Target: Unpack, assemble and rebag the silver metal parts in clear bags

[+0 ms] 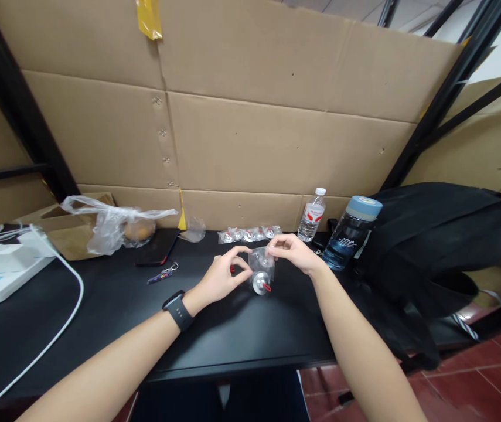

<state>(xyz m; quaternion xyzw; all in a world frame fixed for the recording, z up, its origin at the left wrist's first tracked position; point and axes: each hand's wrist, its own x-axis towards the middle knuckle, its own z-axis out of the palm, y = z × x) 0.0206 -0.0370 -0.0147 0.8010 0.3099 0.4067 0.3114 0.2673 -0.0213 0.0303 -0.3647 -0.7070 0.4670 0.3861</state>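
Note:
Both my hands pinch a small clear plastic bag (262, 262) above the black table (113, 305). Inside the bag sits a round silver part with a red piece (261, 283). My left hand (224, 275), with a black watch on its wrist, grips the bag's left edge with closed fingers. My right hand (292, 252) pinches the bag's top right edge. A row of similar small bags with silver and red parts (250, 234) lies just behind, against the cardboard wall.
A small water bottle (312, 215) and a blue-tinted bottle (350, 234) stand right of my hands, beside a black backpack (435, 252). At left lie a keychain (162, 273), a dark phone (156, 249), a plastic bag on cardboard (109, 225), and a white power strip with cable (8, 264).

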